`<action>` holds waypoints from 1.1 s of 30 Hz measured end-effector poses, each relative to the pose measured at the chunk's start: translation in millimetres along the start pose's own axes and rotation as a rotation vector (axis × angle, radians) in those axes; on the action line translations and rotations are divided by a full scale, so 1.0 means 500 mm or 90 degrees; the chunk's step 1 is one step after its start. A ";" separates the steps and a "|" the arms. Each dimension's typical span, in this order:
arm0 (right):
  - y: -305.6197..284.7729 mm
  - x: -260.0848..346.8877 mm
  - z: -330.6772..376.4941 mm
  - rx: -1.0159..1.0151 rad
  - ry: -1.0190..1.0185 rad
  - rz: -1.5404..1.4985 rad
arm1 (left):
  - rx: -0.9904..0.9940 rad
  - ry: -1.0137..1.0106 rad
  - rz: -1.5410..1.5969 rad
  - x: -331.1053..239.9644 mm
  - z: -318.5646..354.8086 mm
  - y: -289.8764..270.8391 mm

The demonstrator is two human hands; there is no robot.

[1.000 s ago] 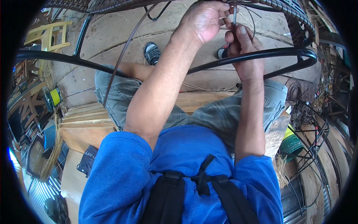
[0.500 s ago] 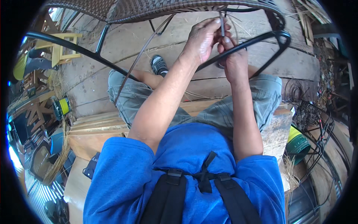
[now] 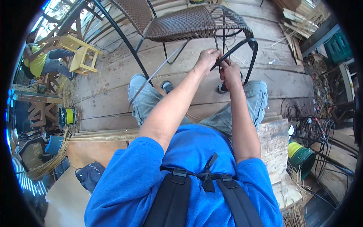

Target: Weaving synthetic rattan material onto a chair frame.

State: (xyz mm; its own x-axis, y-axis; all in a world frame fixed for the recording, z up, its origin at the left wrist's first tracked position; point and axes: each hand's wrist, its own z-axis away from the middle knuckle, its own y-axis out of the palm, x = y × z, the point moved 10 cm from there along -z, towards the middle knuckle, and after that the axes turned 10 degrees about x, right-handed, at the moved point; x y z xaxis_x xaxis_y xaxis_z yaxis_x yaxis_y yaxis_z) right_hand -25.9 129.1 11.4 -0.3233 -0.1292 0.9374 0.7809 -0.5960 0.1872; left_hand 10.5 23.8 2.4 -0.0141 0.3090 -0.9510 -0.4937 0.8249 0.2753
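A chair with a brown woven seat point(image 3: 181, 22) and a black metal frame point(image 3: 247, 45) stands on the plank floor in front of me. My left hand point(image 3: 207, 60) is closed around a thin grey weaving strand point(image 3: 157, 73) that trails down to the left past my knee. Just beside it, my right hand point(image 3: 229, 72) pinches thin strands against the curved black frame tube. The two hands touch each other at the frame. I sit in a blue shirt and grey trousers, with black straps across my chest.
Another person in a yellow shirt point(image 3: 36, 62) sits at the far left by a yellow wooden stool point(image 3: 81, 56). A green bucket point(image 3: 300, 155) and tangled wires lie at the right. A spool point(image 3: 68, 116), a dark bag point(image 3: 90, 174) and a wooden bench point(image 3: 274, 147) surround me.
The view has lifted, so the chair seat and its frame now show farther off and higher. Both hands stay together on the strands at the frame tube.
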 end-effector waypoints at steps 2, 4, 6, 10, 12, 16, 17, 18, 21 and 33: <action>-0.006 -0.013 -0.006 0.007 0.005 -0.022 | 0.001 -0.024 0.069 0.001 0.003 0.009; 0.002 -0.018 -0.006 0.031 0.001 -0.008 | 0.005 -0.074 0.116 0.014 0.000 -0.002; -0.004 -0.033 -0.009 0.045 0.007 -0.024 | 0.001 -0.122 0.081 0.010 0.003 0.002; 0.002 -0.040 -0.013 0.048 -0.009 -0.058 | -0.009 -0.140 0.193 0.027 -0.031 -0.008; 0.003 -0.042 -0.010 0.045 -0.002 -0.051 | 0.001 -0.124 0.325 0.029 -0.037 0.004; 0.002 -0.069 -0.027 0.045 0.014 -0.058 | -0.006 -0.132 0.246 0.030 -0.036 0.009; 0.005 -0.071 -0.031 0.040 0.016 -0.054 | -0.018 -0.135 0.250 0.033 -0.038 0.002; 0.008 -0.072 -0.029 0.042 0.013 -0.040 | -0.030 -0.138 0.254 0.037 -0.039 -0.003; 0.018 -0.093 -0.030 0.016 -0.006 -0.090 | -0.065 -0.155 0.179 0.035 -0.033 -0.006; -0.003 -0.049 0.035 0.035 -0.096 -0.205 | -0.190 0.048 -0.443 -0.100 -0.006 -0.025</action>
State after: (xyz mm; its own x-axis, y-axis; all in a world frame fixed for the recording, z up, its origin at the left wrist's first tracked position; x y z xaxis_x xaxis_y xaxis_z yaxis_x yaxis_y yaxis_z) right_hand -9.9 146.8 -6.7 -0.4785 0.1792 0.8596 0.6809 -0.5424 0.4921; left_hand 14.8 -3.2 46.2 0.3321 -0.2779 -0.9014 -0.6244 0.6515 -0.4310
